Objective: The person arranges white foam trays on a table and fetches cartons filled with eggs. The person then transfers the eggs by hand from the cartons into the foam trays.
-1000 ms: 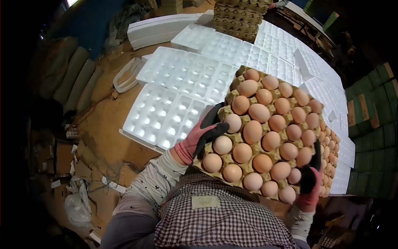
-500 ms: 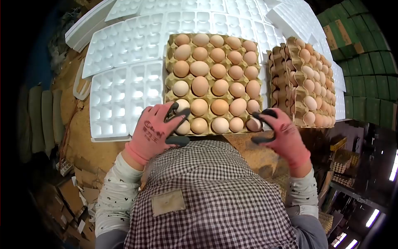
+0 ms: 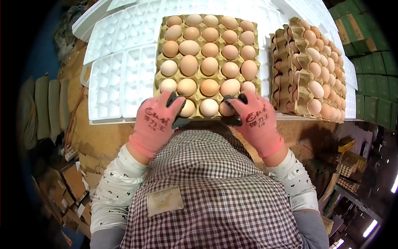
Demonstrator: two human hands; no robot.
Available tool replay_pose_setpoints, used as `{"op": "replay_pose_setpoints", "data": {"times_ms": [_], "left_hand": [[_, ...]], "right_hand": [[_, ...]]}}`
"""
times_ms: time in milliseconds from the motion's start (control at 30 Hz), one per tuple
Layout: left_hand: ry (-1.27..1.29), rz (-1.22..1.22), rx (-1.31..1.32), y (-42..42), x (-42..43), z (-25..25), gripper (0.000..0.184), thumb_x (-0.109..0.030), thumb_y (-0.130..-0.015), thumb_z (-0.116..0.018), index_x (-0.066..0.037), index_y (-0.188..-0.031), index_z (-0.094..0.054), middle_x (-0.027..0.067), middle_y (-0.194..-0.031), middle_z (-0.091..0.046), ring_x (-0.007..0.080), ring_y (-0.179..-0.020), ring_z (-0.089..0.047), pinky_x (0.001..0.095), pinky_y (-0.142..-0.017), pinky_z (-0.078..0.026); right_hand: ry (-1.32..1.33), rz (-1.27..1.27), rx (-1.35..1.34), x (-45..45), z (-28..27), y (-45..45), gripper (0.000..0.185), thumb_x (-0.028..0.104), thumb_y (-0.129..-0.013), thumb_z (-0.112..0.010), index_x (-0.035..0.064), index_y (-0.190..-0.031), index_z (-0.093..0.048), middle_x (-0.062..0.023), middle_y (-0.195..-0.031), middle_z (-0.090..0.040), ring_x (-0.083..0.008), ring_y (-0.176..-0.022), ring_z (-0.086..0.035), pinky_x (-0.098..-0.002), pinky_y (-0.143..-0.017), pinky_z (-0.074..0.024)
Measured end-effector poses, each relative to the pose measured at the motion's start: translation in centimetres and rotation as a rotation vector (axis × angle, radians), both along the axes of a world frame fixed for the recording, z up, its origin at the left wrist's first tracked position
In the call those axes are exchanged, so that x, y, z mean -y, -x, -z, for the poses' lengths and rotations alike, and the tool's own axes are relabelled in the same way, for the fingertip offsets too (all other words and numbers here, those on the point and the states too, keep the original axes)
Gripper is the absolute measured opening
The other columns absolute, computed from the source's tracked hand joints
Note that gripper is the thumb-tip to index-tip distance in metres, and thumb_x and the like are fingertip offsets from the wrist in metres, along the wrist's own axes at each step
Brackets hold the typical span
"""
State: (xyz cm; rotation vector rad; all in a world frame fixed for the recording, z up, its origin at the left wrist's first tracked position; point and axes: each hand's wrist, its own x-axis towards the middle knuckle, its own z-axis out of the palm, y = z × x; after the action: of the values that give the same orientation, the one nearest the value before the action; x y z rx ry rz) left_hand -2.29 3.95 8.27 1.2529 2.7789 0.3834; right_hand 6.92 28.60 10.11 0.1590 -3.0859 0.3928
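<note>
A brown pulp egg tray (image 3: 200, 78) full of brown and pale eggs lies in front of me. My left hand (image 3: 159, 118), in a pink glove with dark fingertips, curls round the front left corner. Its fingers and thumb close about an egg (image 3: 188, 108) in the front row; the corner cell is hidden behind the glove. My right hand (image 3: 253, 118), gloved alike, has its fingertips and thumb on another front-row egg (image 3: 226, 109), which is partly covered. Between the hands, a pale egg (image 3: 208, 107) sits in the same row.
White moulded trays (image 3: 105, 93) cover the table under and behind the eggs. To the right stands a stack of filled egg trays (image 3: 293, 70), close beside the tray. Green boxes (image 3: 373, 85) are piled at far right. Cardboard (image 3: 70, 182) lies low at left.
My right hand has moved left, from the tray's front right corner to an egg further in. The left hand stays at the left corner. The whole view has shifted slightly.
</note>
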Motion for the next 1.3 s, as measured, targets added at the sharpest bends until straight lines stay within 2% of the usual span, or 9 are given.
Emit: {"op": "replay_pose_setpoints", "data": {"times_ms": [233,333,467,600,733,933,1067,1200,1300], "left_hand": [[-0.158,-0.035,0.075,-0.8,-2.9,-2.2,0.055,-0.023,-0.067,-0.080,-0.009,-0.118,-0.063,0.0190,-0.127,-0.052,0.0348,-0.091,-0.063,0.0401,-0.078,-0.052],[0.008,0.088,-0.013,-1.5,-5.7,-2.2,0.056,-0.026,-0.067,-0.081,-0.013,-0.119,-0.063,0.0196,-0.131,-0.049,0.0321,-0.099,-0.061,0.0379,-0.080,-0.051],[0.061,0.108,-0.141,-1.2,-5.9,-0.7,0.059,-0.030,-0.058,-0.086,-0.017,-0.113,-0.067,0.0177,-0.129,-0.051,0.0295,-0.104,-0.059,0.0377,-0.083,-0.051],[-0.892,0.028,1.084,2.3,-1.4,0.0,0.048,-0.030,-0.082,-0.074,-0.005,-0.122,-0.062,0.0102,-0.120,-0.055,0.0195,-0.107,-0.058,0.0347,-0.091,-0.048],[-1.275,-0.145,1.890,2.7,4.9,-0.9,0.045,-0.028,-0.097,-0.060,-0.001,-0.132,-0.051,0.0061,-0.102,-0.064,0.0120,-0.078,-0.060,0.0250,-0.066,-0.048],[-1.287,-0.466,1.434,9.3,15.8,7.1,0.042,-0.024,-0.097,-0.060,0.001,-0.130,-0.053,0.0075,-0.107,-0.063,0.0137,-0.084,-0.059,0.0316,-0.076,-0.051],[-0.358,-0.581,-0.055,19.7,19.3,8.8,0.053,-0.029,-0.079,-0.077,-0.014,-0.126,-0.056,0.0130,-0.117,-0.055,0.0256,-0.090,-0.064,0.0386,-0.079,-0.052],[0.150,-0.372,0.155,23.0,17.8,7.0,0.059,-0.040,-0.073,-0.081,-0.022,-0.124,-0.057,0.0120,-0.118,-0.054,0.0281,-0.094,-0.065,0.0388,-0.078,-0.052],[-0.235,-0.456,0.063,24.7,20.4,9.8,0.052,-0.036,-0.079,-0.074,-0.020,-0.126,-0.058,0.0120,-0.112,-0.058,0.0290,-0.095,-0.065,0.0416,-0.078,-0.052]], "right_hand": [[1.379,0.481,0.197,-6.2,-2.4,-2.3,0.055,0.015,-0.072,-0.083,0.0067,-0.123,-0.062,-0.0100,-0.119,-0.059,-0.0177,-0.100,-0.063,-0.0298,-0.073,-0.0540],[0.257,0.119,-0.083,-5.8,-1.4,-0.6,0.062,0.017,-0.068,-0.085,0.0174,-0.126,-0.063,-0.0128,-0.121,-0.057,-0.0267,-0.103,-0.061,-0.0351,-0.080,-0.0538],[-0.278,0.230,0.033,-2.4,-0.1,1.1,0.064,0.015,-0.059,-0.086,0.0225,-0.119,-0.065,-0.0103,-0.126,-0.052,-0.0341,-0.106,-0.056,-0.0413,-0.083,-0.0527],[0.114,0.246,-0.076,-4.8,0.4,1.5,0.055,0.008,-0.058,-0.085,0.0156,-0.109,-0.067,-0.0123,-0.129,-0.053,-0.0325,-0.114,-0.057,-0.0414,-0.088,-0.0522],[1.214,0.620,-0.064,-3.1,-0.6,2.2,0.050,-0.001,-0.074,-0.074,-0.0043,-0.121,-0.059,-0.0089,-0.112,-0.063,-0.0176,-0.099,-0.061,-0.0291,-0.089,-0.0516],[1.040,0.250,0.193,11.1,-2.9,11.9,0.049,0.012,-0.071,-0.080,-0.0016,-0.116,-0.063,-0.0117,-0.124,-0.059,-0.0210,-0.111,-0.060,-0.0330,-0.095,-0.0499],[0.453,0.014,0.049,20.2,2.4,22.4,0.042,0.019,-0.072,-0.080,0.0126,-0.111,-0.066,-0.0093,-0.115,-0.061,-0.0293,-0.101,-0.063,-0.0379,-0.082,-0.0519],[-0.288,0.046,0.193,22.7,5.7,27.6,0.048,0.024,-0.073,-0.081,0.0195,-0.117,-0.063,-0.0101,-0.108,-0.061,-0.0283,-0.095,-0.063,-0.0392,-0.078,-0.0538],[-0.285,0.050,0.210,21.1,6.3,26.6,0.053,0.029,-0.073,-0.081,0.0188,-0.121,-0.061,-0.0079,-0.102,-0.062,-0.0276,-0.093,-0.063,-0.0384,-0.075,-0.0539]]}}
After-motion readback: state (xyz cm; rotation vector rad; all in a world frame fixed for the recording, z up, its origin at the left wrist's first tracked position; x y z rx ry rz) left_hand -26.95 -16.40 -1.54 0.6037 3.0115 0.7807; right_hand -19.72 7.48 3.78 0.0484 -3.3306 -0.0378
